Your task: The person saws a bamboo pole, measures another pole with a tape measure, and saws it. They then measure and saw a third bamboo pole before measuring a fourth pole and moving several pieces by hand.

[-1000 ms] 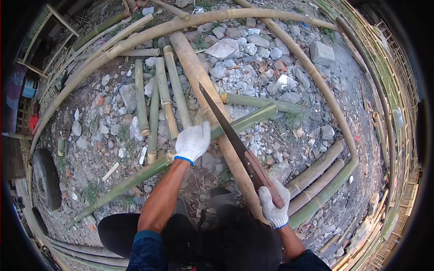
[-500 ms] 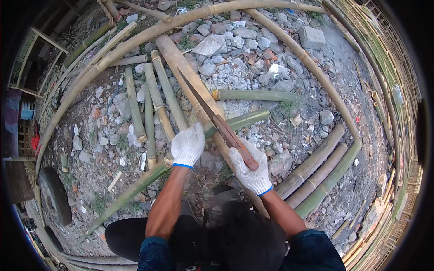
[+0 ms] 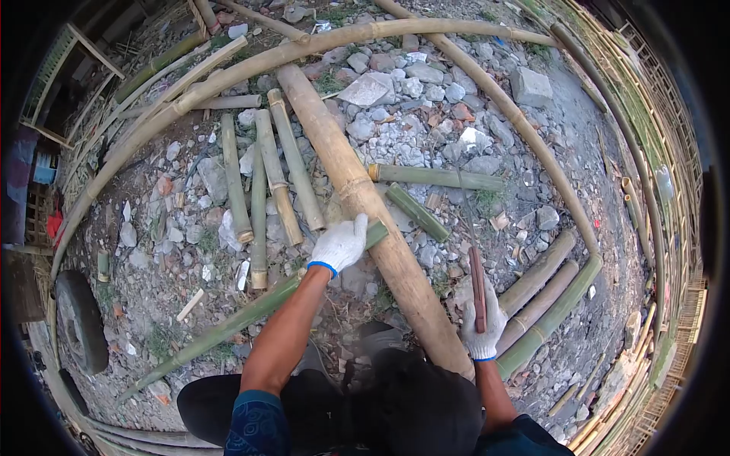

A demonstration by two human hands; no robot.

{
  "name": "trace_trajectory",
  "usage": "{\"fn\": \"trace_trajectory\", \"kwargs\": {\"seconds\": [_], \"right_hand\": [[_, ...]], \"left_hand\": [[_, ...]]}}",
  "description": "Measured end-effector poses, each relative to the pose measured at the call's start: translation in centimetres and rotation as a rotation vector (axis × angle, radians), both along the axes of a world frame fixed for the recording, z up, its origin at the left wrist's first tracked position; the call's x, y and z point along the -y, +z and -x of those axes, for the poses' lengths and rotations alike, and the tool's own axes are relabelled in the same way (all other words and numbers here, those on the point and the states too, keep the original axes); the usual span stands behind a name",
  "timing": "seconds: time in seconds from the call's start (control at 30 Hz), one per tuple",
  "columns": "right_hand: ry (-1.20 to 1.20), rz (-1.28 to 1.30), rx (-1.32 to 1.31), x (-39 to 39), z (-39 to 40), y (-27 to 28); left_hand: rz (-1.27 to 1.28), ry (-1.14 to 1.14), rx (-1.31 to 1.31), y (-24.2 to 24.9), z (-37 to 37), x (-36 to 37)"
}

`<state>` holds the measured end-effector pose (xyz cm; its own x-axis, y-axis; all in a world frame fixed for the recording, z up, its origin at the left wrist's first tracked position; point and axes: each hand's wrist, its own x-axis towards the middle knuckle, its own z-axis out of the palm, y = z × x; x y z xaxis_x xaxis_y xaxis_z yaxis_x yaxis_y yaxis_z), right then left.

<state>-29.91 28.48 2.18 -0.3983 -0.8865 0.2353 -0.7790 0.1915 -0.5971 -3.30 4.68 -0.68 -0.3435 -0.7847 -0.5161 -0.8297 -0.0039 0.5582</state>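
My left hand, in a white glove, is closed around a long green bamboo pole near its cut end, which rests on a thick tan bamboo pole. My right hand, also gloved, grips the reddish-brown handle of a saw. The saw's thin dark blade points away from me and is partly blurred. A short green bamboo piece lies on the rubble just beyond the thick pole, apart from the long green pole.
Several cut bamboo pieces lie left of the thick pole. Another green piece lies beyond it, and thick lengths lie at the right. A curved pole crosses the far side. A tire is at the left.
The short green piece has separated from the long pole and dropped onto the rubble. My right hand has moved right with the saw, away from the thick pole. My left hand has shifted slightly right.
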Motion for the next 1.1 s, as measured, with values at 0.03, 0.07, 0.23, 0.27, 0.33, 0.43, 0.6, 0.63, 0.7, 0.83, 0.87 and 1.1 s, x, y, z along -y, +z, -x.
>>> {"fn": "trace_trajectory", "kwargs": {"seconds": [0.03,0.07,0.23,0.27,0.33,0.43,0.6,0.63,0.7,0.83,0.87,1.1], "right_hand": [[-0.057,-0.116,0.049,-0.7,1.0,-2.5],[-0.021,-0.212,-0.034,-0.4,0.9,-3.0],[0.118,-0.281,-0.119,3.8,0.2,-4.3],[0.127,-0.247,-0.095,4.5,0.5,-4.5],[0.164,-0.207,-0.059,8.2,0.1,-3.9],[0.213,-0.192,-0.137,14.0,0.2,-6.8],[0.280,-0.535,-0.418,19.6,-0.5,-10.4],[0.275,-0.629,-0.470,19.9,-0.8,-10.4],[0.261,-0.654,-0.483,20.3,-0.3,-11.5],[0.188,-0.392,-0.187,19.2,0.5,-11.4],[0.153,-0.273,-0.068,18.9,0.9,-11.5],[-0.398,0.568,1.590,17.1,11.6,-3.8]], "left_hand": [[-0.087,-0.015,-0.041,1.3,0.3,0.5],[-0.182,-0.029,-0.080,2.5,0.6,0.7],[0.135,0.128,-0.069,1.3,1.0,0.6],[0.199,0.112,-0.085,1.5,-0.2,0.7],[0.323,0.063,-0.117,2.2,-4.1,0.5],[0.299,-0.168,0.047,6.1,-12.7,-2.1],[0.241,-0.054,0.388,8.9,-28.0,-9.8],[0.269,-0.075,0.486,9.0,-30.3,-12.1],[0.271,-0.064,0.613,8.3,-34.8,-16.6],[0.262,0.067,0.781,2.3,-43.4,-23.0],[0.278,0.094,0.831,1.5,-44.4,-23.4],[0.015,0.010,0.725,-0.7,-44.2,-22.8]]}}
